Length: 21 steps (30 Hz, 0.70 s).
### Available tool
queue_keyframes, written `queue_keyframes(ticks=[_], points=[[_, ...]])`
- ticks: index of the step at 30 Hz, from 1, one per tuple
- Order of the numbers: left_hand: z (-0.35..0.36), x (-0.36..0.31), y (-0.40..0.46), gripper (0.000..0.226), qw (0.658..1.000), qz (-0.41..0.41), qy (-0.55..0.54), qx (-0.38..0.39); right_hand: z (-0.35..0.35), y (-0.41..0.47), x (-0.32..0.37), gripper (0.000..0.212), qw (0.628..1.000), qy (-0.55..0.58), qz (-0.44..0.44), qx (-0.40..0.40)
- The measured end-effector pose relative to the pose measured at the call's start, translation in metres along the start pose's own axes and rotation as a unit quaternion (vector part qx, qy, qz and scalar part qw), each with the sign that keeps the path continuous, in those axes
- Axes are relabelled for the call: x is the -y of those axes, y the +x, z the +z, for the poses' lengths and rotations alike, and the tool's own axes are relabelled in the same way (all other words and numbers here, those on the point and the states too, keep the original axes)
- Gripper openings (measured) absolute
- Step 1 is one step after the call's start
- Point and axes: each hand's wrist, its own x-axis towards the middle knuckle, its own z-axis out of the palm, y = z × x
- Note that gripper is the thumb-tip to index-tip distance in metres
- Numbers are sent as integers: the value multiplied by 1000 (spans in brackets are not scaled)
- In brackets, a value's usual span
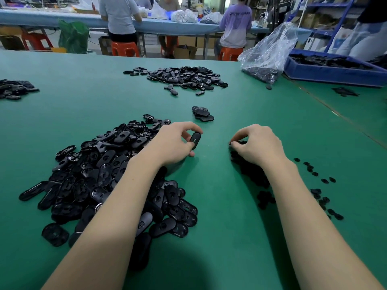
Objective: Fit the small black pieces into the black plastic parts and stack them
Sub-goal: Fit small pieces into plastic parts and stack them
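The left hand (174,143) pinches one black part (195,140) upright, just above the green table (219,237). The right hand (256,144), fingers curled, pinches at the small pieces (251,174) under its wrist; whether it holds one is unclear. Bare table lies between the hands. A big part pile (104,174) sits under the left arm, a short stack (202,114) just beyond, another pile (184,77) farther, bag (270,51) and blue bin (335,70) at the far right edge.

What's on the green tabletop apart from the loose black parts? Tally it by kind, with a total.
Hands: 2, the left hand gripping a black plastic part, the right hand pinching a small black piece
Clear plastic bag: 1
Blue crate: 1
Total: 4
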Motion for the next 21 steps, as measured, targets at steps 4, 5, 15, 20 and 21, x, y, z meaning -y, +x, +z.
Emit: queue_keyframes(ticks=[4,5,15,20,21], points=[[0,2,2,33,1000,-12,-15,-10,4,2,2,10,997,50,-35,-37],[0,1,2,33,1000,-15,-21,-12,4,2,3,9,995,75,-42,-45],[2,-2,0,41,997,-9,-73,-27,1,-6,24,6,928,365,-13,74],[0,-2,1,36,998,6,-50,-25,0,-8,26,17,908,404,-22,106],[0,-2,1,35,998,4,-53,-25,0,-8,26,16,907,405,-18,113]])
